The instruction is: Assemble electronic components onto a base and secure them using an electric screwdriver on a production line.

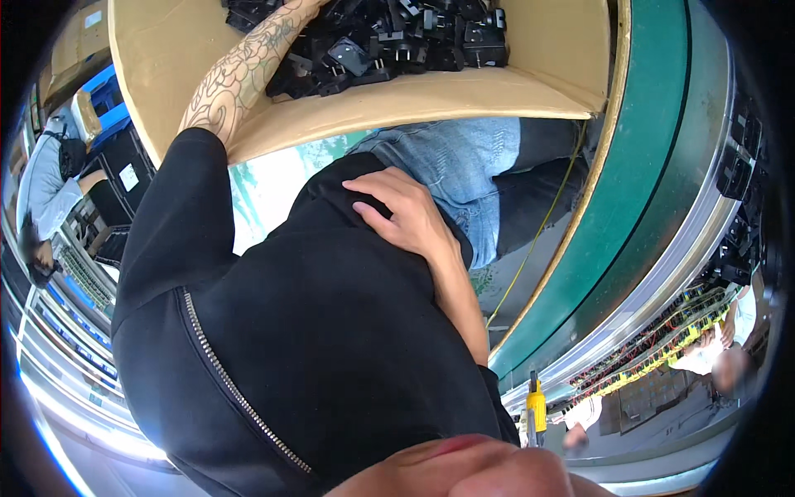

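A cardboard box (555,91) lies open in front of me, holding a heap of black power adapters (402,55), some with metal prongs showing. My tattooed left arm reaches over the box's near left edge. Only the wrist and a bit of my left hand (306,7) show at the top edge, by the adapters; its fingers are out of sight, and whether it grips one is hidden. Against the front of my black top rests my right hand (406,209), its fingers loosely stretched out, with nothing in it.
A green-topped bench (646,190) with a metal rail curves along my right, with more black adapters (737,157) beyond it. A yellow cord (542,217) hangs beside the box. A yellow tool (537,406) is at lower right. Other people are at left and right.
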Motion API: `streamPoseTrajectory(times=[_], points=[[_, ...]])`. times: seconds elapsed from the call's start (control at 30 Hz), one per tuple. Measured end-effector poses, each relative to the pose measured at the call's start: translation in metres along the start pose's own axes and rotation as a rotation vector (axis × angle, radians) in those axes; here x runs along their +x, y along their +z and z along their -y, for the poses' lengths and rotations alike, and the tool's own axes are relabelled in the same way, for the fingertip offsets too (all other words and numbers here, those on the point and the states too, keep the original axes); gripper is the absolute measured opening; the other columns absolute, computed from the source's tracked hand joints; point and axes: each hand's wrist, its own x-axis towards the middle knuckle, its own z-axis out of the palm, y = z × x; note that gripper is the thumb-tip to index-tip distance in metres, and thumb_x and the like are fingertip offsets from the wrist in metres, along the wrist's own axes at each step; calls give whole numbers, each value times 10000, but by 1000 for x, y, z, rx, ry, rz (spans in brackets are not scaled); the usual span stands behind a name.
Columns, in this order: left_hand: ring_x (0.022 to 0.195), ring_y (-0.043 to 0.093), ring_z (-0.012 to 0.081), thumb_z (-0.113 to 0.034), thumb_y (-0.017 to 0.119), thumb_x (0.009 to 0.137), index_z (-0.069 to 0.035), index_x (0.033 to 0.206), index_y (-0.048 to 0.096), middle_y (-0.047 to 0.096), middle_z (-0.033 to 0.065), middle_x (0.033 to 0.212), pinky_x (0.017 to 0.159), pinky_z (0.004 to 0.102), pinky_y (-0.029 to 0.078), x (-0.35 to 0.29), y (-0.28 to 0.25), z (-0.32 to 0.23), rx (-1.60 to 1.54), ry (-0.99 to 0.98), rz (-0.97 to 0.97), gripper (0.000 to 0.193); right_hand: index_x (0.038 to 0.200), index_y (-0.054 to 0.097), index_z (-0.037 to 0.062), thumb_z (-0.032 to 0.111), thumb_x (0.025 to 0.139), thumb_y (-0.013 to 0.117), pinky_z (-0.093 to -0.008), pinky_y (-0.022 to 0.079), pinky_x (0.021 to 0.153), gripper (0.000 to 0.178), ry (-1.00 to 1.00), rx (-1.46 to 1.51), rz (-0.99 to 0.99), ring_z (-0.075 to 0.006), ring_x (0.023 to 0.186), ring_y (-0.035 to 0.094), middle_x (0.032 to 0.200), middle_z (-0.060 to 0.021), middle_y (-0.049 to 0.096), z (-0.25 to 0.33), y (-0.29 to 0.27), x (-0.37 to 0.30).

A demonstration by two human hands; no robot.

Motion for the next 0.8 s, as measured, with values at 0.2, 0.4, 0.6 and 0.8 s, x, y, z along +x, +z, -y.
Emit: streamPoseTrajectory(times=[0.2,0.4,0.6,0.8], points=[[1018,649,338,-482,779,748,-87,1288,585,628,222,1144,841,391,540,-6,12,-15,-119,-25,26,697,1100,691,56,22,808,691,-334,517,785,294,13,28,-32,-254,867,630,1000,-74,688,-1,2,1],[990,665,307,-451,800,742,-72,1263,603,662,202,1093,824,371,546,-8,11,-31,-224,-13,63,673,1093,702,44,5,802,699,-313,500,726,293,6,46,-101,-235,809,617,980,-77,695,-4,1,-2],[739,660,115,-203,812,790,-20,1069,666,717,63,889,642,206,522,-34,-2,-66,-463,-25,130,365,1077,709,40,-3,802,699,-306,495,705,279,24,67,-164,-225,783,611,970,-79,696,-6,3,-7],[679,639,102,-165,794,817,8,1071,659,711,65,874,596,190,507,-66,-62,-83,-639,-39,175,336,1071,711,42,-6,799,698,-299,502,739,277,19,67,-169,-228,817,626,978,-81,698,0,0,-10]])
